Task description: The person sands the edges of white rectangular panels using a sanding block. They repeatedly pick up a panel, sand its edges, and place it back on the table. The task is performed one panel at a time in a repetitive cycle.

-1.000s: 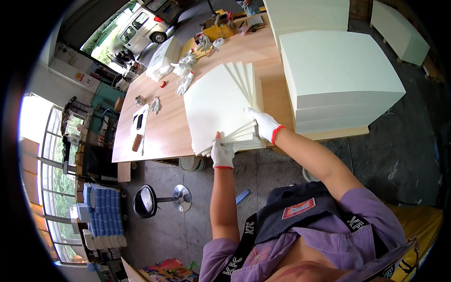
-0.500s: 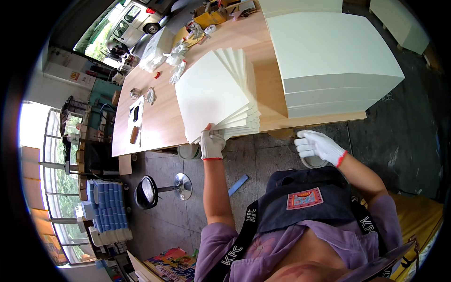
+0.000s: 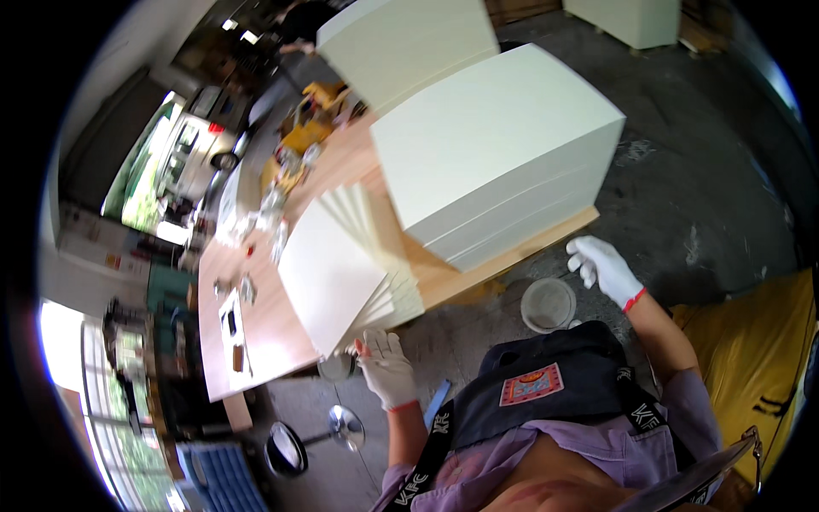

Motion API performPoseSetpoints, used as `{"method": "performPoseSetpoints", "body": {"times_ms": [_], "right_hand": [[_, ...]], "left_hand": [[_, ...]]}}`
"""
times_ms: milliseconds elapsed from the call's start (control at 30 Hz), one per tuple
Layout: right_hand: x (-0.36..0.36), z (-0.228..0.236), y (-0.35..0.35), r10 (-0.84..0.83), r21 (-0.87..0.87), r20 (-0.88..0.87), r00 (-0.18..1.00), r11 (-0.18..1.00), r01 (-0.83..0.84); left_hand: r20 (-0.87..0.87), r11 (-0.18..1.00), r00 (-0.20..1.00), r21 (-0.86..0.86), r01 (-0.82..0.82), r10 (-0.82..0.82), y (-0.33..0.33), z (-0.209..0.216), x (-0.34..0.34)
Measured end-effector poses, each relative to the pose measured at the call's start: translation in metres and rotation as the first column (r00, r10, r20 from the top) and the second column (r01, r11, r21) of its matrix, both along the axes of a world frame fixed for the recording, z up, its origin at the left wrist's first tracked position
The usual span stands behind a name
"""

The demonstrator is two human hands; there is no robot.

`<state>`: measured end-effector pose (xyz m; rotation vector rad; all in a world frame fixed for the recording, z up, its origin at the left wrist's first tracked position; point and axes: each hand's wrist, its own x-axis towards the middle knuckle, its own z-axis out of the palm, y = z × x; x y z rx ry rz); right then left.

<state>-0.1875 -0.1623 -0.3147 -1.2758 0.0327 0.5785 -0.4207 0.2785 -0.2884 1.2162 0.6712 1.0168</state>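
Note:
A fanned pile of white sheets [image 3: 328, 273] lies on the wooden table [image 3: 341, 154], staggered edges at its right and near sides. My left hand [image 3: 388, 371], in a white glove with a red cuff and bare fingertips showing, is just off the pile's near corner. Its fingers are stretched out, and nothing is seen in them. Farther right, my right hand [image 3: 604, 271] hangs in the air by the table's right corner, likewise gloved. Its fingers are loosely bent and apart, holding nothing. Beyond it stands a tall block of stacked white sheets [image 3: 503, 128].
Another white stack [image 3: 409, 47] rises behind. A round grey bucket [image 3: 548, 305] is below the table edge. A round-based stool [image 3: 286, 448] stands on the floor at left. Gloves, a phone [image 3: 231, 322] and yellow boxes [image 3: 307, 132] lie along the table's left and far sides.
My view has turned and tilted to the right. My left hand has come away from the near edge of the fanned sheets and opened. My right hand remains empty beside the table.

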Motion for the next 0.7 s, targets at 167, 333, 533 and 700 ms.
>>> {"method": "performPoseSetpoints", "body": {"times_ms": [167, 333, 533, 700], "right_hand": [[0.072, 0.074, -0.070, -0.325, -0.004, 0.284, 0.902, 0.940, 0.340], [0.126, 0.159, -0.077, -0.418, -0.004, 0.482, 0.770, 0.878, 0.478], [0.148, 0.182, -0.066, 0.172, -0.684, 0.699, 0.695, 0.446, 0.577], [0.163, 0.200, -0.069, 0.498, -0.589, 0.779, 0.382, 0.370, 0.718]], "left_hand": [[0.025, 0.595, 0.827, 0.707, 0.383, -0.562, -0.102, 0.097, 0.092], [-0.415, -0.046, 0.772, 0.892, 0.451, -0.482, -0.197, 0.222, 0.231], [-0.722, -0.210, 0.614, 0.686, 0.697, -0.319, -0.251, 0.216, 0.394], [-0.809, -0.119, 0.447, 0.523, 0.844, -0.382, -0.258, 0.216, 0.391]]}}
